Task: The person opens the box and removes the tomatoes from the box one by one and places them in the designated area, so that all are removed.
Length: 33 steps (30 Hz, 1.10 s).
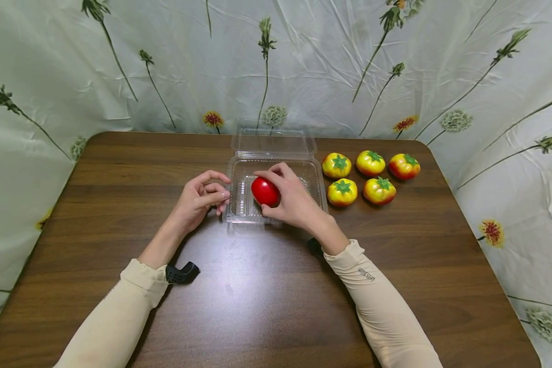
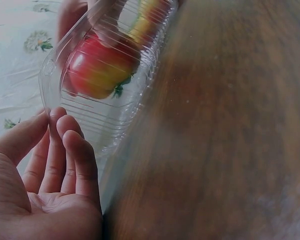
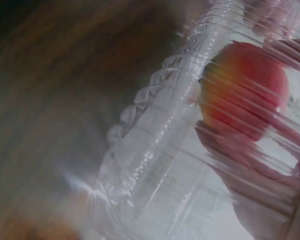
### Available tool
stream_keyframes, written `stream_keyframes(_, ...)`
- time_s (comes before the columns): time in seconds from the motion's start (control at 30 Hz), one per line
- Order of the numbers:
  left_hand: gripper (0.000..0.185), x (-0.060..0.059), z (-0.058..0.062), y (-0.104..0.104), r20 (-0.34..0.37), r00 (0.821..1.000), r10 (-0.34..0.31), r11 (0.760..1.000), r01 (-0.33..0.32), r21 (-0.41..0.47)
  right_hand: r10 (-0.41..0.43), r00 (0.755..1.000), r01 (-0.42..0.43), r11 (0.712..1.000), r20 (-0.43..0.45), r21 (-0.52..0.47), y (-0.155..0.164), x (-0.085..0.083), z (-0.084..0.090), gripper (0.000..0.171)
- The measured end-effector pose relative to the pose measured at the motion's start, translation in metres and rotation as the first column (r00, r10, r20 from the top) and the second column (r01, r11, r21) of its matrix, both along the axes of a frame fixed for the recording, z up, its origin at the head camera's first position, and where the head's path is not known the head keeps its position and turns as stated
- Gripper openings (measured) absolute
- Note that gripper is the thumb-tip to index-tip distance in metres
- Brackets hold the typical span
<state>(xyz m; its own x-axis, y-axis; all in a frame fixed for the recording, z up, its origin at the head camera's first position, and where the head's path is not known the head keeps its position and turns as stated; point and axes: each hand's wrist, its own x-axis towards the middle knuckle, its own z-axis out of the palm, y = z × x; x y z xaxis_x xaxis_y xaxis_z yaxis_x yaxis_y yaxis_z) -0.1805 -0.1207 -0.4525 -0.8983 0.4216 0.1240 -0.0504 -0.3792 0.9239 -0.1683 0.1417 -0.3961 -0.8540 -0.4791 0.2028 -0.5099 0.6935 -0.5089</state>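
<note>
A brown wooden table (image 1: 267, 306) carries an open clear plastic clamshell (image 1: 244, 204) at frame centre and five yellow-red tomatoes (image 1: 370, 176) to its right.

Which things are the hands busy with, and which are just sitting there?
Busy with:
right hand holding the red tomato
clear plastic box, with the left hand at its edge

Just sitting:
five yellow-red tomatoes beside the box
flowered cloth behind the table

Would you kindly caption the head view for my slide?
Right hand holds a red tomato in the clear container; left hand steadies its edge.
</note>
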Motion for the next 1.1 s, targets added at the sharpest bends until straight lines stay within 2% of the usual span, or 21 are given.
stream_keyframes(0.23,0.026,0.0005,0.0,-0.0002,-0.004,1.0,-0.002,1.0,0.002,0.0,-0.046,0.999,0.046,0.997,-0.014,-0.057,0.002,-0.0013,0.0023,0.062)
stream_keyframes(0.57,0.026,0.0008,-0.0001,0.0004,0.005,1.0,0.006,1.0,-0.006,-0.008,-0.097,0.995,0.095,0.994,-0.036,-0.057,0.0043,-0.0007,0.0031,0.065)
stream_keyframes(0.87,0.027,0.0001,-0.0015,0.0001,-0.015,1.0,-0.01,1.0,0.01,0.005,-0.099,0.994,0.095,0.993,-0.046,-0.074,0.0056,-0.0016,0.0037,0.062)
stream_keyframes(1.1,0.026,0.0003,-0.002,0.0,-0.013,1.0,-0.008,1.0,0.008,0.008,-0.091,0.996,0.088,0.992,-0.026,-0.091,0.0069,-0.0011,0.006,0.072)
